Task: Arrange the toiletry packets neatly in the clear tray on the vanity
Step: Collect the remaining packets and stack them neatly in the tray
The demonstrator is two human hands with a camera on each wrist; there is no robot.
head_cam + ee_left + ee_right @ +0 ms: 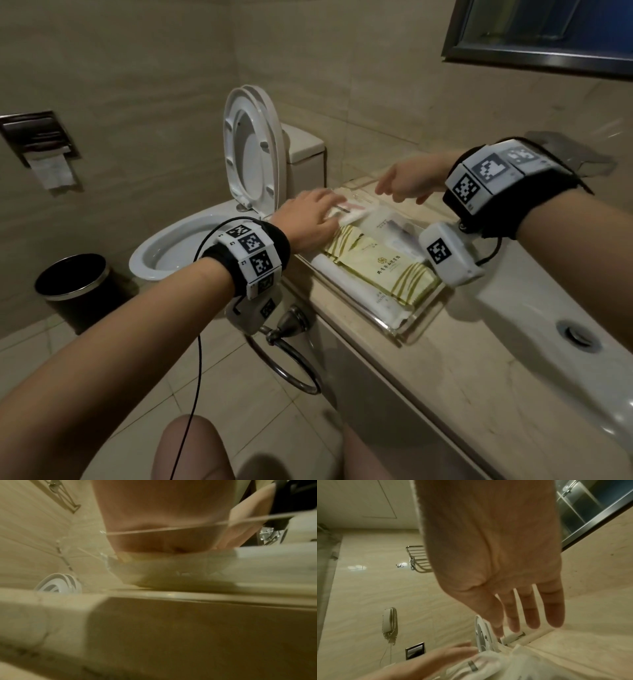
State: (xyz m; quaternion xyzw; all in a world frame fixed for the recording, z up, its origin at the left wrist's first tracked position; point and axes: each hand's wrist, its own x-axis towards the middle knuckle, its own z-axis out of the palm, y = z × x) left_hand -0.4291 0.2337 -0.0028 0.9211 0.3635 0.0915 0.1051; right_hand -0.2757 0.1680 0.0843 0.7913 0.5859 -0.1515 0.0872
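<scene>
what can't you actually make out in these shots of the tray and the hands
- Left hand fingertips: head view is motion-blurred, and the left wrist view is blurred with the palm filling it, so whether they pinch the white packet or only press it is unclear.
- Print on the green striped packet: too small to read.
- Packets at the clear tray's right end: hidden by the right wrist camera in the head view.
- Right hand: open, but any contact with the tray is unclear.
</scene>
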